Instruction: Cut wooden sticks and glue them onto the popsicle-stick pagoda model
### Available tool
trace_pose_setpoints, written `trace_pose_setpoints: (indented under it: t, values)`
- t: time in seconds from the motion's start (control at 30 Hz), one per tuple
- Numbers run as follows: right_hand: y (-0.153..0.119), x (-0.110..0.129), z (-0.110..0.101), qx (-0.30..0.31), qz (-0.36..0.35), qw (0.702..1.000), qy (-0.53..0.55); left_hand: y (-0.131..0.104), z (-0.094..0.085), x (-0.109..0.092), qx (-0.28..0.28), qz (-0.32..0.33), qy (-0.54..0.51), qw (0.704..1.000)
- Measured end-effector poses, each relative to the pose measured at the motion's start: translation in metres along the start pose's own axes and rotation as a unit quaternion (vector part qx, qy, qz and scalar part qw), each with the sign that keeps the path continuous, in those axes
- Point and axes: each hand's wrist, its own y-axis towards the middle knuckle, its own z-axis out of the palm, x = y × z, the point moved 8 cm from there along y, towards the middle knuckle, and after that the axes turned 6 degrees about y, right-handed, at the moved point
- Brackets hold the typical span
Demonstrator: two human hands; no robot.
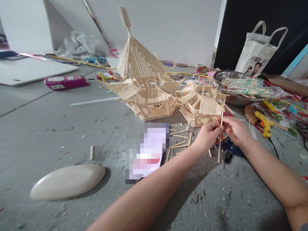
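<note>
Pale wood makes up nearly everything at risk: one thin stick is pinched between the fingertips of both hands, left hand and right hand close together, at the near right edge of the smaller stick-built model. The stick's upper end overlaps a sloping roof panel in view, though whether they touch cannot be told. If they do, a slip of the fingers or a push too hard could crack a joint or knock the panel askew. The thin stick might also snap if the two grips twist against each other. The larger pagoda stands just beside, so a jolt to the small model could carry into its eaves. Short loose sticks lie on the floor near the left forearm, where a careless sweep could scatter them or shove the phone. Right of the hands, the yellow glue gun lies amid clutter; if hot, it could burn a stray elbow, and its cord could snag.
</note>
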Motion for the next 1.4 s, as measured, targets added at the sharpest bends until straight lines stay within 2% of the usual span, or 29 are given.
trace_pose_setpoints:
  t: [0.07, 0.2, 0.33, 0.47, 0.67, 0.9, 1.0, 1.13, 1.23, 1.3, 1.33, 1.4]
  values:
    - [-0.005, -0.002, 0.000, 0.004, 0.003, 1.000, -0.004, -0.004, 0.001, 0.002, 0.004, -0.016, -0.027, 0.999]
    - [-0.017, -0.005, 0.002, 0.021, -0.013, 1.000, -0.017, -0.013, 0.008, 0.006, 0.049, -0.064, -0.135, 0.988]
    - [-0.027, -0.001, 0.005, 0.026, -0.069, 0.993, -0.093, -0.018, 0.011, 0.006, 0.068, -0.067, -0.188, 0.977]
    - [-0.031, 0.004, 0.009, 0.051, -0.122, 0.981, -0.143, -0.021, 0.010, 0.003, 0.055, -0.049, -0.187, 0.980]
    - [-0.035, 0.011, 0.015, 0.084, -0.148, 0.975, -0.143, -0.024, 0.011, -0.001, 0.067, -0.041, -0.183, 0.980]
    - [-0.033, 0.016, 0.013, 0.109, -0.134, 0.972, -0.159, -0.023, 0.012, -0.003, 0.100, -0.056, -0.169, 0.979]
    - [-0.033, 0.016, 0.012, 0.125, -0.109, 0.972, -0.163, -0.024, 0.011, -0.008, 0.096, -0.045, -0.149, 0.983]
    - [-0.039, 0.034, 0.015, 0.130, -0.112, 0.959, -0.224, -0.028, 0.014, -0.019, 0.094, -0.024, -0.113, 0.989]
    - [-0.045, 0.061, 0.014, 0.114, -0.145, 0.929, -0.321, -0.032, 0.019, -0.030, 0.099, -0.005, -0.086, 0.991]
    - [-0.048, 0.074, 0.011, 0.116, -0.143, 0.884, -0.430, -0.034, 0.019, -0.037, 0.100, 0.015, -0.062, 0.993]
    - [-0.050, 0.076, 0.008, 0.119, -0.133, 0.842, -0.510, -0.035, 0.018, -0.040, 0.100, 0.027, -0.047, 0.994]
    - [-0.057, 0.070, -0.002, 0.139, -0.097, 0.729, -0.663, -0.037, 0.013, -0.043, 0.095, 0.044, -0.008, 0.994]
